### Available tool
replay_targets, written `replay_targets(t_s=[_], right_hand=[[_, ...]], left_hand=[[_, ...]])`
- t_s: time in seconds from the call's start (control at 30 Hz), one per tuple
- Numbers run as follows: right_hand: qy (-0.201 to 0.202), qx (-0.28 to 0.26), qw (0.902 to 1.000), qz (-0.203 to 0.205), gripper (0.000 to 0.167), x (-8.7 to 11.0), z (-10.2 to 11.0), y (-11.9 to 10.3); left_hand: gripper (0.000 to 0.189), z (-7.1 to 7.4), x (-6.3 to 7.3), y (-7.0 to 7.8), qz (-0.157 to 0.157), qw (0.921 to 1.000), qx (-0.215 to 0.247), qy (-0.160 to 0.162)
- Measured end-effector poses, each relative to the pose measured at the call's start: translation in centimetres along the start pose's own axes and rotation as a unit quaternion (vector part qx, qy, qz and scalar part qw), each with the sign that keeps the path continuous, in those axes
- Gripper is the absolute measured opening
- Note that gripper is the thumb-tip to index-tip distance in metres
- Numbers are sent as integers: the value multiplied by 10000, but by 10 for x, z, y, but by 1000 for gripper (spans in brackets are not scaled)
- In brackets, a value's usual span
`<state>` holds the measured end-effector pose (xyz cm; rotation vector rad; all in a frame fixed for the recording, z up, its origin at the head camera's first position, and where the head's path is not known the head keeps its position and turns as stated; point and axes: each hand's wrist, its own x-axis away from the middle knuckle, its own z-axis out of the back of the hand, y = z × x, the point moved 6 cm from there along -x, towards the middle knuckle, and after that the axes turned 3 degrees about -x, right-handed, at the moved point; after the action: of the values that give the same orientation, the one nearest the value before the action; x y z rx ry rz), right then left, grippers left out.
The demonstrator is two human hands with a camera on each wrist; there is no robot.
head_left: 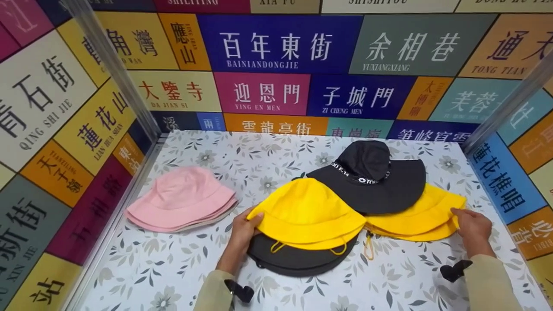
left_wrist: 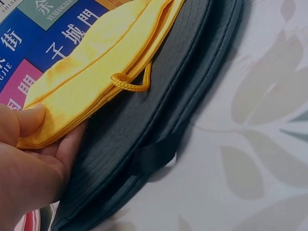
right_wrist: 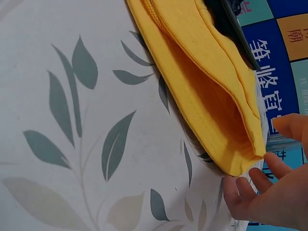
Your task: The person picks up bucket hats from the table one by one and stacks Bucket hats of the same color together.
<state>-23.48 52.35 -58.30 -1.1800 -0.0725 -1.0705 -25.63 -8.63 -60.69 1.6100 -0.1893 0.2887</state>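
My left hand (head_left: 243,235) pinches the left brim of a yellow bucket hat (head_left: 302,211), thumb on top and fingers beneath, as the left wrist view shows. This hat overlaps dark hats (head_left: 298,261) below it, and yellow cord loops hang from its brim. My right hand (head_left: 475,229) is at the right brim end of other stacked yellow hats (head_left: 414,226). In the right wrist view its fingertips (right_wrist: 231,185) are right at the brim's corner, the thumb held apart. A black hat (head_left: 367,190) with a lettered band lies over those yellow hats.
Stacked pink bucket hats (head_left: 185,196) lie at the left on the leaf-patterned table (head_left: 155,268). Walls with coloured street-name panels (head_left: 281,43) rise behind and on both sides. A yellow cord (head_left: 368,248) trails onto the table between the yellow hats.
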Motion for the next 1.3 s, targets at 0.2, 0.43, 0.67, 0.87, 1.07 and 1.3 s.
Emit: replay_targets(t_s=[0.2,0.43,0.67,0.87,1.07,1.3], right_hand=[[-81,246,9996,-96,87,3,-3,1],[-41,783,9969,-101,97,12,-6,2],[-22,684,9977,-15,99,20,-7,5],[-185,632,9978,85,97,15,-7,5],[-486,529,9973,-116,96,2,-6,3],[-497,362,9981,68,84,0,-6,-4]], left_hand=[[41,-1,-2,-1,-6,10000,28,21],[43,-1,-2,-3,-37,10000,-36,38],[43,0,-2,-6,9,10000,-62,60],[43,-1,-3,-5,-19,10000,73,58],[44,1,-3,-7,-57,9999,102,45],[46,5,-5,-12,7,10000,-25,-20]])
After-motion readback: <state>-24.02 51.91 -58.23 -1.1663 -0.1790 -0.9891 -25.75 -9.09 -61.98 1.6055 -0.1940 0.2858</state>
